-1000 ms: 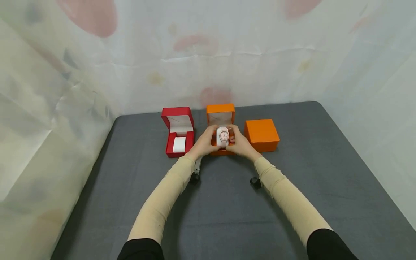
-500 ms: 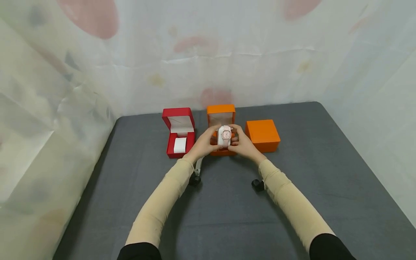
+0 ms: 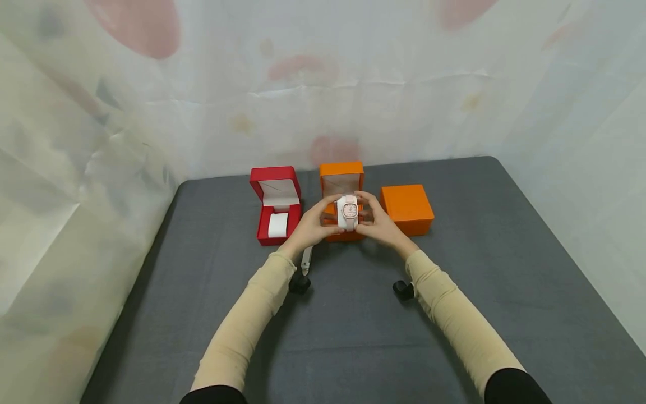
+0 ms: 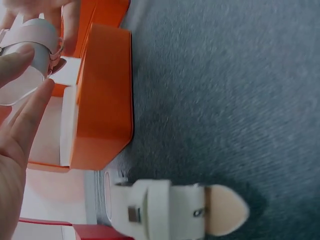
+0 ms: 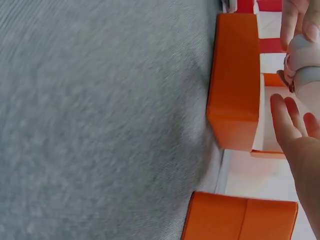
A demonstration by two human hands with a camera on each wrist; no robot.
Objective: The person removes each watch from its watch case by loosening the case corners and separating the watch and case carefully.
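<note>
A white watch [image 3: 348,211] with a pinkish square face, wrapped round a white cushion, is held up between both hands just above the open orange box [image 3: 342,180]. My left hand [image 3: 314,224] pinches it from the left and my right hand [image 3: 377,221] from the right. In the left wrist view the watch [image 4: 35,37] sits at my fingertips above the orange box [image 4: 102,100]. The right wrist view shows the watch [image 5: 304,60] beside the same box [image 5: 235,82].
An open red box [image 3: 275,205] with a white cushion [image 3: 278,224] inside stands to the left. A closed orange box [image 3: 406,209] sits to the right. All rest on a dark grey table [image 3: 353,325]; pale curtains enclose the back and sides.
Both hands have lifted the watch slightly up and toward me, off the orange box. The boxes have not moved.
</note>
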